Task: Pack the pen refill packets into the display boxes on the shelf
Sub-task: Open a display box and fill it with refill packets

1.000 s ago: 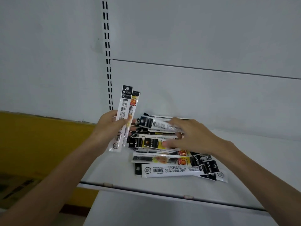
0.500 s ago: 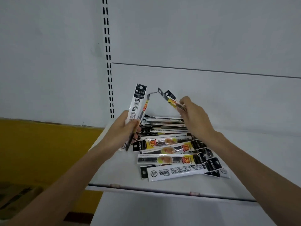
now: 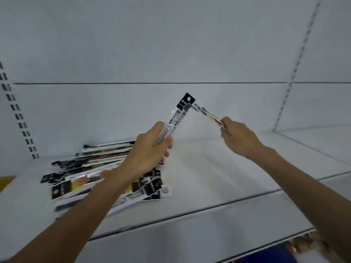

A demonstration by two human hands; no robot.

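Observation:
A loose pile of pen refill packets (image 3: 89, 173), black, white and yellow, lies on the left part of the white shelf (image 3: 218, 175). My left hand (image 3: 150, 150) is shut on a small bundle of packets (image 3: 177, 118) held upright above the shelf, black header on top. My right hand (image 3: 239, 137) pinches the lower end of a single packet (image 3: 206, 113) that slants up to the left, its top touching the bundle's top. My left forearm covers part of the pile. No display box is in view.
The shelf's white back panel carries slotted uprights at the far left (image 3: 17, 114) and upper right (image 3: 296, 63). A lower shelf edge (image 3: 190, 213) runs across the front. Blurred coloured items (image 3: 307, 247) show below at bottom right.
The view has swung right, so the pile now sits at the left. Both hands moved right of the pile. The right hand's single packet has come up against the top of the left hand's bundle.

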